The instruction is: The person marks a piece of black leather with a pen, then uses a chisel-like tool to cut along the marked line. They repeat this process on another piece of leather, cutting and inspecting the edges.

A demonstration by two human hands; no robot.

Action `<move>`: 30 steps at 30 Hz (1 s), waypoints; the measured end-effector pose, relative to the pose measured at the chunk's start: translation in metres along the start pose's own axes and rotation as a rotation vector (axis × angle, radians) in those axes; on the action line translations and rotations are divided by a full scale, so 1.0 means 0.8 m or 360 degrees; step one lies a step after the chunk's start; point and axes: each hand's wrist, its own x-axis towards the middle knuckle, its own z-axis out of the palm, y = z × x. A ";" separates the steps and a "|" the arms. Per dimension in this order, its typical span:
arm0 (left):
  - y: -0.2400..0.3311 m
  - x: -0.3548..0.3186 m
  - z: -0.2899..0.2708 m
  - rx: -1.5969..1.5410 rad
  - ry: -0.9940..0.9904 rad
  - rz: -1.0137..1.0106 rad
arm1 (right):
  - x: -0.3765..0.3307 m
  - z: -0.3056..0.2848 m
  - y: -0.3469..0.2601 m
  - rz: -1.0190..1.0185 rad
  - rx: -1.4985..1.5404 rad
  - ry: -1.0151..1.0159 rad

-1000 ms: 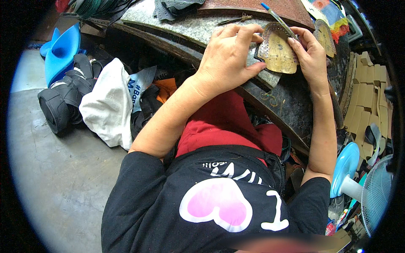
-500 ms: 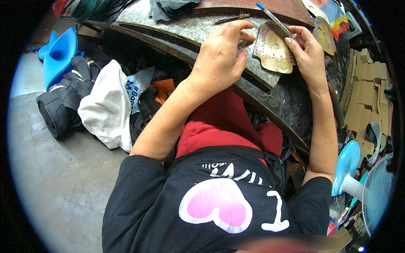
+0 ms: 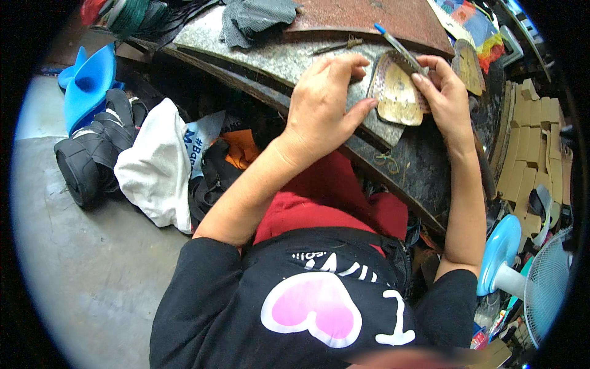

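Note:
My right hand (image 3: pixel 447 101) is closed, with thumb and fingers pinching a slim pen (image 3: pixel 393 42) with a blue end that points away to the upper left. Just left of those fingers is a yellowed, rounded template (image 3: pixel 396 92) with small holes along its edge. It lies over the edge of a speckled stone slab (image 3: pixel 270 67). My left hand (image 3: pixel 326 101) is open over the slab's near edge, its fingers bent and its thumb reaching to the template's left edge; whether it touches cannot be told.
A second yellowed template (image 3: pixel 469 66) lies beyond my right hand. A reddish-brown board (image 3: pixel 369 21) and grey cloth (image 3: pixel 255 21) sit at the back. A thin dark tool (image 3: pixel 335 47) rests on the slab. Cardboard pieces (image 3: pixel 528 141) and a fan (image 3: pixel 553 289) stand right.
My left thumb has stretched out toward the template. The whole view has shifted a little, so the bench appears lower. The right hand keeps its grip on the pen.

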 end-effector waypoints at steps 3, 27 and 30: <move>0.003 0.002 0.004 0.0030 0.0046 -0.0019 | -0.002 -0.001 -0.005 0.0084 -0.0083 -0.0003; -0.007 0.018 -0.018 -0.0128 -0.0239 -0.0030 | 0.003 0.004 0.007 -0.0005 -0.0194 0.0059; -0.012 0.021 -0.011 -0.0187 -0.0165 -0.0128 | 0.004 0.004 0.008 0.0047 -0.0083 0.0045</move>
